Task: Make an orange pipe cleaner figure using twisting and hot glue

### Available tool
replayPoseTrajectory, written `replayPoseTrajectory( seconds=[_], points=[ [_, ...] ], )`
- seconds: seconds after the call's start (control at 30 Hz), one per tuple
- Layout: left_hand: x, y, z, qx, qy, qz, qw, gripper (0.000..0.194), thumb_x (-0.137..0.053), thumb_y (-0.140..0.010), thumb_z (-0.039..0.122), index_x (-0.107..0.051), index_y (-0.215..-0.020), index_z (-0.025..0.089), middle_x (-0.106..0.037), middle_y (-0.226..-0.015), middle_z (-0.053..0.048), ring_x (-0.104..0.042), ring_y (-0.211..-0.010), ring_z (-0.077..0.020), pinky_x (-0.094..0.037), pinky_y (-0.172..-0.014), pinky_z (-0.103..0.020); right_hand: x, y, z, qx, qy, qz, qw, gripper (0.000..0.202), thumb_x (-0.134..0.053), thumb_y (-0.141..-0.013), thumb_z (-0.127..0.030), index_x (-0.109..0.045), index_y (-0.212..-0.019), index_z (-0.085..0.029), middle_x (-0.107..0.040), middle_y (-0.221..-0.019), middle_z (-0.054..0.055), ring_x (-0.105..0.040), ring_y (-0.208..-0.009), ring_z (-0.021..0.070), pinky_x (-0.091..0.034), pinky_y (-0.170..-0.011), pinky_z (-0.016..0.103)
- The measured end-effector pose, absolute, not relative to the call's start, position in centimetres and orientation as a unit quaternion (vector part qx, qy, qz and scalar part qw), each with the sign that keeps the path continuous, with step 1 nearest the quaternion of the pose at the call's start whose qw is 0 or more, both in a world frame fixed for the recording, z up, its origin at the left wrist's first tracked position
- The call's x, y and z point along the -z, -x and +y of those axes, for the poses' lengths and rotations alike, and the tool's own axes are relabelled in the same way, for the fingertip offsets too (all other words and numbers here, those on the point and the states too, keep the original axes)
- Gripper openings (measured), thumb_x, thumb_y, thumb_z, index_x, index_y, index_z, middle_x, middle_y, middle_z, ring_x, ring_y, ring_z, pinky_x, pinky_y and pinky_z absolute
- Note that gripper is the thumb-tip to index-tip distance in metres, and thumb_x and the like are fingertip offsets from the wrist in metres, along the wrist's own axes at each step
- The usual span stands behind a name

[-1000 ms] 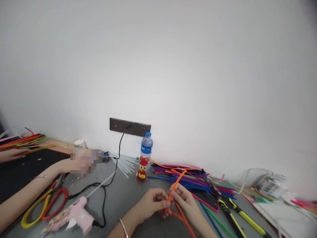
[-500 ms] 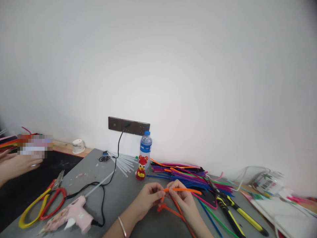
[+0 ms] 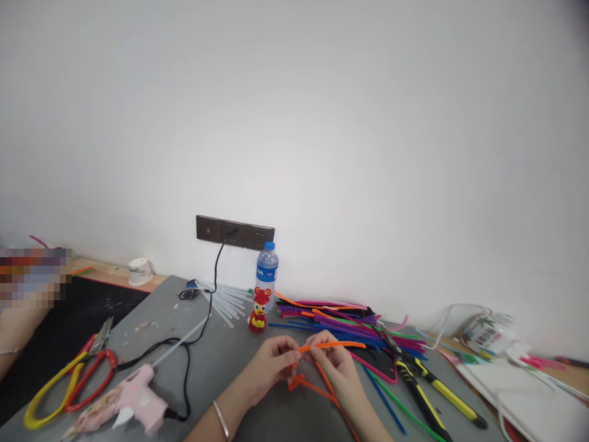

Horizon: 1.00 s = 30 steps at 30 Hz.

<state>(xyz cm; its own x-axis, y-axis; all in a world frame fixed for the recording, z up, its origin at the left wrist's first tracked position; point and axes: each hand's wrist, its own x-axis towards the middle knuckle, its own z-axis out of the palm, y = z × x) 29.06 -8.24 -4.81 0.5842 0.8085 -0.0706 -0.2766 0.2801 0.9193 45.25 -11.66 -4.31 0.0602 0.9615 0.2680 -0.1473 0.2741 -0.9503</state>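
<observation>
Your left hand [image 3: 273, 365] and right hand [image 3: 335, 363] are low in the middle of the frame, close to each other. Both pinch the orange stick [image 3: 343, 345] between thumb and finger. It is long, thin, bendy and looks fuzzy. One end points right, past your right hand. A small orange knot [image 3: 297, 382] hangs just under your left fingers, and more orange runs down to the bottom edge. You can't tell if it is all one piece.

Near the middle, the clear plastic bottle [image 3: 266, 276] has a blue cap and a blue label. Its white letters are too small to read, but a tiny mark looks like rings. Just in front stands a little red and yellow doll [image 3: 258, 313] with round ears and big eyes. At lower right, the shiny bag [image 3: 490, 334] shows a green palm tree over dark marks you can't read.

The pile of colored sticks [image 3: 340, 316] lies right of the bottle. The black and yellow pliers [image 3: 416, 383] are at lower right. At lower left lie the smooth pink glue gun [image 3: 133, 396] and scissors [image 3: 94, 368] with red and yellow loops. Another person's arm [image 3: 23, 325] is at the left edge.
</observation>
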Motion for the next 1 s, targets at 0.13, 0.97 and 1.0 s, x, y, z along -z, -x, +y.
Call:
replayPoseTrajectory(
  seconds=[0.13,0.97,1.0],
  points=[
    [4.6,-28.4,-7.6,-0.404,-0.661,0.346,0.528,0.020,-0.059,-0.083,0.034,-0.064,-0.075,0.016,-0.058,-0.066,0.000,-0.052,-0.060,-0.0138,-0.038,-0.057,-0.024,4.2,-45.9,-11.5,-0.430,0.426,-0.493,0.625,0.030,-0.070,-0.079,-0.044,-0.058,-0.070,-0.019,-0.068,-0.086,0.007,-0.059,-0.065,0.0167,-0.046,-0.062,0.028],
    [7.6,-29.6,-7.6,-0.280,-0.804,0.447,0.274,0.007,-0.067,-0.077,0.015,-0.066,-0.083,0.019,-0.065,-0.094,-0.004,-0.053,-0.095,-0.0233,-0.036,-0.085,-0.035,7.6,-47.1,-9.7,-0.437,0.482,-0.482,0.587,0.039,-0.083,-0.057,-0.049,-0.060,-0.070,-0.020,-0.060,-0.066,0.000,-0.057,-0.060,0.0175,-0.048,-0.056,0.027],
    [7.5,-29.6,-7.6,-0.291,-0.802,0.442,0.276,0.008,-0.065,-0.078,0.014,-0.065,-0.084,0.019,-0.066,-0.094,-0.004,-0.054,-0.094,-0.0228,-0.036,-0.086,-0.034,7.6,-47.1,-9.7,-0.434,0.482,-0.480,0.591,0.039,-0.083,-0.057,-0.048,-0.060,-0.071,-0.020,-0.060,-0.067,0.000,-0.057,-0.061,0.0175,-0.048,-0.056,0.027]
  ],
)
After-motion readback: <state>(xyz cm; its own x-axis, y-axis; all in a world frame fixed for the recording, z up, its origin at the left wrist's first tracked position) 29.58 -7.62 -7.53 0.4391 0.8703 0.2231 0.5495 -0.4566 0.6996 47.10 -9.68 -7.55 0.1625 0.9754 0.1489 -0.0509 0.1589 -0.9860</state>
